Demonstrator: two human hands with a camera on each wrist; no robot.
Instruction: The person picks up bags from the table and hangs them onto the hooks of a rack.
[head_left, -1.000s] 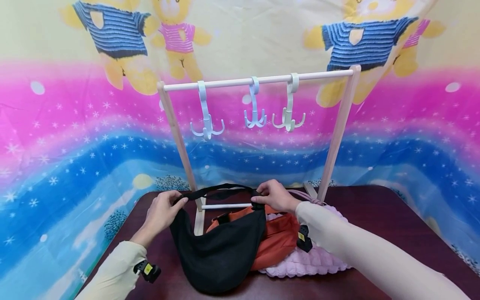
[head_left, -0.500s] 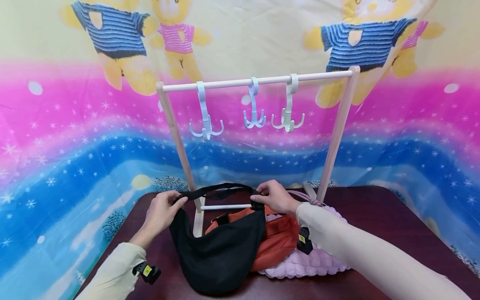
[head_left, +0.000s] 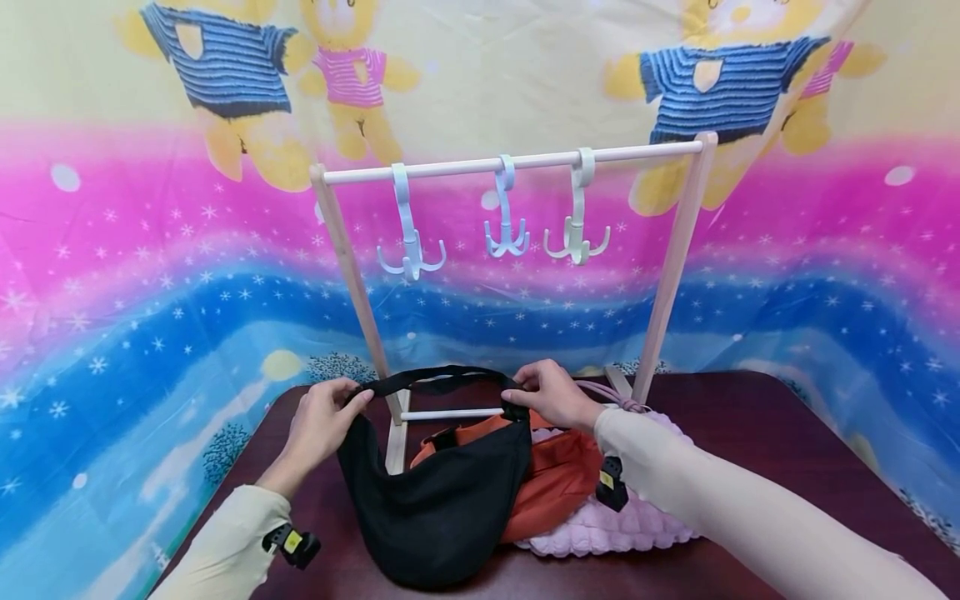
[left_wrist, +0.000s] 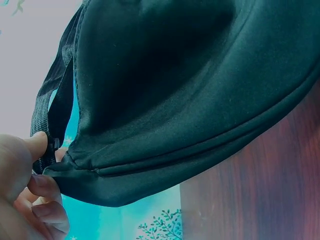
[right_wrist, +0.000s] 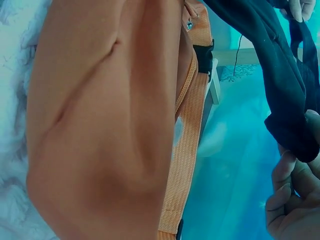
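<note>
A black shoulder bag (head_left: 442,517) hangs between my two hands, its strap (head_left: 450,375) arched up behind the opening. My left hand (head_left: 318,425) pinches the bag's left end where strap and body meet; the left wrist view shows thumb and fingers on that black corner (left_wrist: 65,167). With thumb and fingertips, my right hand (head_left: 555,396) pinches the other end of the bag, seen as a black fabric end (right_wrist: 292,132) in the right wrist view. Right behind the black bag lies an orange bag (head_left: 551,483) with a webbing strap and black buckle, partly covered by it.
A pink quilted bag (head_left: 607,529) lies beneath the orange one on the dark red table (head_left: 780,483). Behind stands a wooden rack (head_left: 678,267). From its top bar hang a left hook (head_left: 411,242), a middle hook (head_left: 507,225) and a right cream hook (head_left: 577,225).
Hardly anything differs. The head view has shifted very slightly, and both hands keep their pinch on the black bag in nearly the same place.
</note>
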